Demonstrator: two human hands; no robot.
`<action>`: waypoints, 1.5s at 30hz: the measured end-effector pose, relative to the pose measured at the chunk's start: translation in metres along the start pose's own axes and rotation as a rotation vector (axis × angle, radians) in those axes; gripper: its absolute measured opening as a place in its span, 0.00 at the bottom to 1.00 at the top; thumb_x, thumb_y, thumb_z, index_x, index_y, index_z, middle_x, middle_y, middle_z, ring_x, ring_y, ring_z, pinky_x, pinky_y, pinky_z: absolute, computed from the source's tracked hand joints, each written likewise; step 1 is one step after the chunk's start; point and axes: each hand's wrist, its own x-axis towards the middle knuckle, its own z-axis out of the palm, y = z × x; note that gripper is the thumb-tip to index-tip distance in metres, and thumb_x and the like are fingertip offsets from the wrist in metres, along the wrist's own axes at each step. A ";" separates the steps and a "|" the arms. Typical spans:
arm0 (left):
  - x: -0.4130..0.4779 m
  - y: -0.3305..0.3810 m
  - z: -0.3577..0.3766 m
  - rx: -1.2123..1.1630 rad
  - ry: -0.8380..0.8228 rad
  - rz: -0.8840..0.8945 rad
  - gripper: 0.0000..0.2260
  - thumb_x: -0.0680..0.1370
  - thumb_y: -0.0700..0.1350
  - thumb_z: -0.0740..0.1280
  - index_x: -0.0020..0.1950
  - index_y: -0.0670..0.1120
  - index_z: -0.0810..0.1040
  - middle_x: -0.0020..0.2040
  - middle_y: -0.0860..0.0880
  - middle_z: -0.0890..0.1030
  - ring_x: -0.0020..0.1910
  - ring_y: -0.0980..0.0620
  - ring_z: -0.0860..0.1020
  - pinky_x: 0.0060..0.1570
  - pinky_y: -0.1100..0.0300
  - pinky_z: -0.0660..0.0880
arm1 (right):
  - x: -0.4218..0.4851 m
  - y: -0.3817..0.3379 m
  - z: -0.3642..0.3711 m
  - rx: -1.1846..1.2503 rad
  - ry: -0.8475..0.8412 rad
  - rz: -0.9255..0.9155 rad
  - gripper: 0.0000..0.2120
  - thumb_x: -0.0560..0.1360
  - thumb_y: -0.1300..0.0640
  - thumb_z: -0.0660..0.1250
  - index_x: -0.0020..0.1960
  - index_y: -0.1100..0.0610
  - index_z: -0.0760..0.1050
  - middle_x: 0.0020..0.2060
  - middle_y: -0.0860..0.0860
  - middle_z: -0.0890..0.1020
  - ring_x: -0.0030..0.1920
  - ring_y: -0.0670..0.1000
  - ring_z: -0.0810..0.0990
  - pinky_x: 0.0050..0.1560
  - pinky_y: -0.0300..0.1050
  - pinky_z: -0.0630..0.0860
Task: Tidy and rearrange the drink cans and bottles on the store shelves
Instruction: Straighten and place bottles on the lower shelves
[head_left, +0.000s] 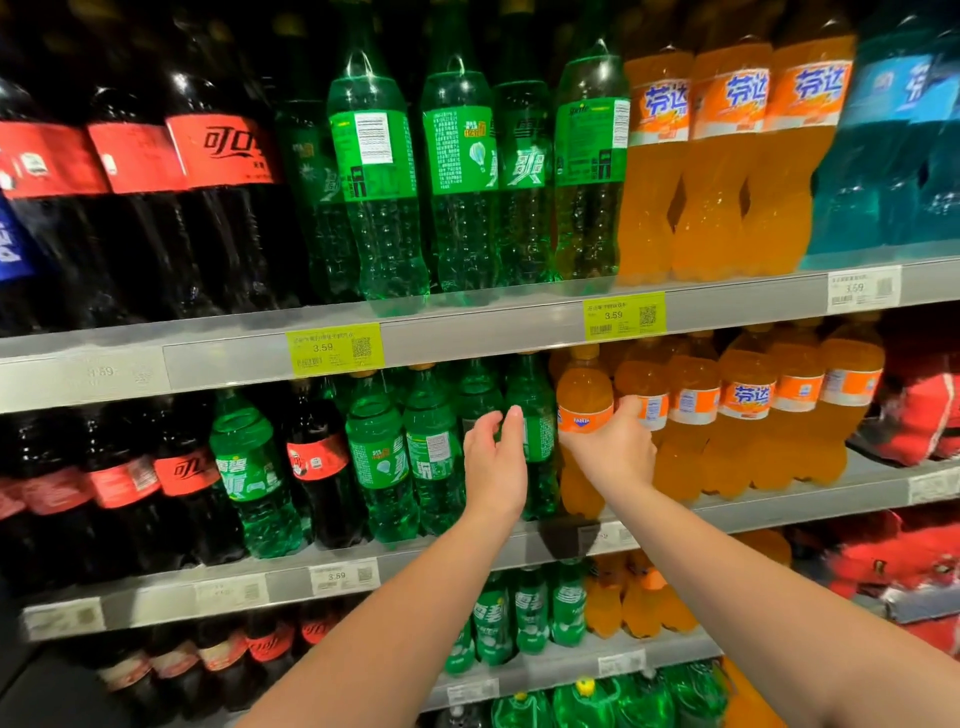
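Facing step, centre frame: your right grip (613, 449) clamps orange bottle (583, 395), left grip (496, 460) apart; next, likely turn label frontward.

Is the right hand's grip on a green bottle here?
No, the right hand grips an orange plastic soda bottle with a Fanta label on the middle shelf.

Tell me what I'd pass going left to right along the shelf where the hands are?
Dark cola bottles with red labels → lone green plastic soda bottle → single dark cola bottle → group of green plastic soda bottles → left hand → orange plastic Fanta bottle, gripped by the right hand → more orange soda bottles → red packs.
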 end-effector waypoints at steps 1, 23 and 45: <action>0.000 0.000 0.000 0.004 0.002 0.013 0.23 0.81 0.55 0.56 0.60 0.35 0.73 0.61 0.32 0.71 0.61 0.37 0.71 0.61 0.45 0.67 | -0.001 0.001 -0.001 -0.003 0.005 -0.012 0.27 0.66 0.49 0.76 0.57 0.56 0.67 0.50 0.55 0.81 0.52 0.60 0.79 0.49 0.50 0.74; -0.026 0.011 -0.065 -0.079 0.329 -0.124 0.12 0.81 0.53 0.56 0.53 0.47 0.75 0.45 0.53 0.75 0.50 0.51 0.75 0.52 0.56 0.68 | -0.056 -0.060 0.030 0.085 -0.353 -0.122 0.05 0.73 0.55 0.67 0.46 0.56 0.74 0.42 0.50 0.78 0.44 0.54 0.76 0.42 0.44 0.68; -0.092 0.013 -0.253 0.001 0.559 -0.232 0.09 0.81 0.56 0.54 0.48 0.55 0.71 0.44 0.57 0.75 0.53 0.50 0.76 0.56 0.51 0.71 | -0.190 -0.150 0.104 0.158 -0.657 -0.122 0.04 0.72 0.58 0.65 0.42 0.54 0.78 0.42 0.50 0.80 0.47 0.52 0.77 0.48 0.43 0.71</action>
